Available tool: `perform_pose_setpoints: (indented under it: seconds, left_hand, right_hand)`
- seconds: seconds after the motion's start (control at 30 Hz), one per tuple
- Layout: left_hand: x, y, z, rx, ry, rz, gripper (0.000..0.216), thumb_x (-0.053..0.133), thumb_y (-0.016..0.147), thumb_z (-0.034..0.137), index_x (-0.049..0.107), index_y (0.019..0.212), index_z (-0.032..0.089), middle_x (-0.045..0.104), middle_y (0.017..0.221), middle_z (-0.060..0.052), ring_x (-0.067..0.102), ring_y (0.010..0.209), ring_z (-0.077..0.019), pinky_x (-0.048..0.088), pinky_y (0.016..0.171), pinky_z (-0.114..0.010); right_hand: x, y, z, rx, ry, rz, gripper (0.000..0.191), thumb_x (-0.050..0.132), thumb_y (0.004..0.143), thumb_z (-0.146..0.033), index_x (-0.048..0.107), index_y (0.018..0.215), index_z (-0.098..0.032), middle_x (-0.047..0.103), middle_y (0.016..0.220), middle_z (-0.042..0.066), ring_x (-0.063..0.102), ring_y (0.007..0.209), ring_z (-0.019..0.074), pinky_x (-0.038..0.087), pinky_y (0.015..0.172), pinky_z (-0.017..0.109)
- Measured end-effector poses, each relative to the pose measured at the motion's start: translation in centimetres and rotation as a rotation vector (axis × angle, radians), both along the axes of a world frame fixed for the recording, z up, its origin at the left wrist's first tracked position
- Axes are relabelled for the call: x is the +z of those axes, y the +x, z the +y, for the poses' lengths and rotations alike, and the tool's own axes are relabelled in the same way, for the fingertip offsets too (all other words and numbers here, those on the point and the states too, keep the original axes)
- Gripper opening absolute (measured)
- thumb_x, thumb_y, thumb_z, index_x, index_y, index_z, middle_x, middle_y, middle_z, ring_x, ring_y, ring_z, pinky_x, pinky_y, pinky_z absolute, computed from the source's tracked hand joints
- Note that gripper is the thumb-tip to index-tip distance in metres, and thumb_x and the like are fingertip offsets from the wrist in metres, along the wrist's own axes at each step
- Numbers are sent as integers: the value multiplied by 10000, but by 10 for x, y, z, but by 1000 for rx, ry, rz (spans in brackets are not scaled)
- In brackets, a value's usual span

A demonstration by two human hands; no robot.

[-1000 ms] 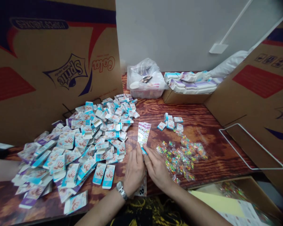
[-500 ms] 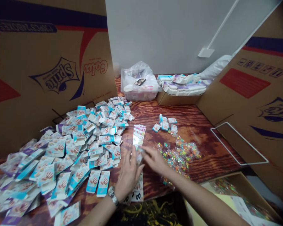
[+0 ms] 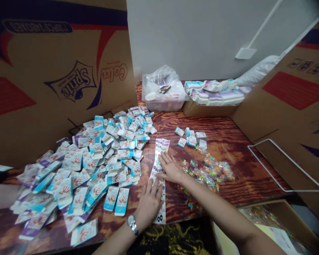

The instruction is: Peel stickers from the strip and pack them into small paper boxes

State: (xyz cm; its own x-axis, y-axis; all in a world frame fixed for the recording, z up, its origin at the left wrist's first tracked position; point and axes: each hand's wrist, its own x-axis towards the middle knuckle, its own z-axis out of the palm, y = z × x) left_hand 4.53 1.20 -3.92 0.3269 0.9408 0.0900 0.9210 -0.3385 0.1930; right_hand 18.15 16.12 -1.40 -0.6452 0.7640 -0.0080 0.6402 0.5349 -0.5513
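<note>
My left hand (image 3: 150, 200) and right hand (image 3: 171, 169) are spread on sticker strips (image 3: 162, 145), gripping nothing. Few boxes (image 3: 192, 141) look done, huge heap (image 3: 90, 162) remains.

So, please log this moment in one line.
left hand: on sticker sheets | right hand: same, farther up | small cartons: heaped left

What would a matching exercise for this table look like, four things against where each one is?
Things:
1. printed strips
2. wristwatch
3. heap of small boxes
4. small clear packets

Places:
A. around the left wrist
B. to the right of the printed strips
C. partly under the left hand and right hand
D. in front of the left-hand big carton

Pairs: 1-C, 2-A, 3-D, 4-B
</note>
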Motion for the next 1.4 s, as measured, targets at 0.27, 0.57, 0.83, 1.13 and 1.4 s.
perform_pose_setpoints:
  seconds: [0.27,0.57,0.83,1.13,1.4]
  left_hand:
    - [10,-4,-1,-11,6,-147,338,530,845,177,488,1174,107,492,1245,-188,394,1264,-328,441,979,-466]
    - [22,-9,0,134,-17,-411,286,442,875,194,524,1146,159,539,1198,-135,510,1134,-253,454,952,-443]
    - [19,-22,50,467,-203,-952,302,497,831,288,516,1085,126,645,934,-112,622,869,-229,476,804,-391]
    - [14,-18,65,380,-312,-1182,346,567,795,453,526,899,125,649,737,-55,619,664,-151,457,586,-229]
    - [34,-26,54,430,-210,-999,244,612,760,345,609,918,159,620,773,-52,603,788,-208,458,756,-337]
  right_hand:
    - [-17,-6,-23,108,282,-356,619,496,899,-484,383,1385,-119,277,1447,199,220,1347,345,245,1059,529]
    - [-16,-6,-29,40,176,92,169,550,896,-251,691,984,-218,626,1146,90,514,1149,274,390,978,449]
    - [-1,3,-31,8,18,329,159,539,902,-261,684,913,-198,663,1045,68,615,975,186,475,871,320]
    - [12,10,-28,-86,-179,456,227,548,870,-334,697,815,-172,663,1054,101,620,986,230,471,859,353]
    - [35,26,-2,-334,-135,547,310,489,882,-418,628,800,-153,666,747,42,626,701,194,501,643,287]
